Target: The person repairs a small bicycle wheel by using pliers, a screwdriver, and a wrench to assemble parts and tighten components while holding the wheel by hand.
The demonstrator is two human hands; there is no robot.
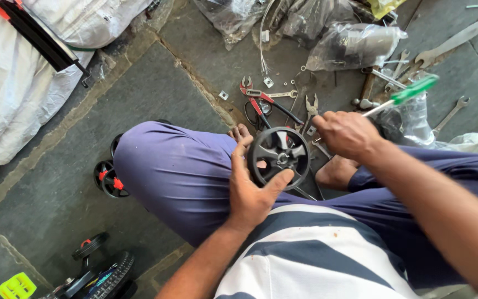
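in the middle of the frame the left hand (252,191) cups a small black plastic wheel (279,156) from below, thumb curled up over the lower right rim and fingers spread up the left edge, so the wheel stands nearly upright over the lap, facing the camera. the right hand (347,133), just to the right and a little above, is closed around the shaft of a green-handled screwdriver (410,91) whose handle sticks out toward the upper right; its tip is hidden behind the wheel, so whether it meets the hub cannot be told.

the step in hand looks like working at the wheel's hub with the driver, the left hand steadying. the next move seems to call for a firm hold on the rim so the wheel does not spin, and the tip kept square on whatever it bears against.

on the stone floor (189,83) above the knees lie red-handled pliers (258,99), open spanners (450,113) and clear plastic bags (355,47). two more small wheels (108,178) sit at the left beside the purple trouser leg (172,171).
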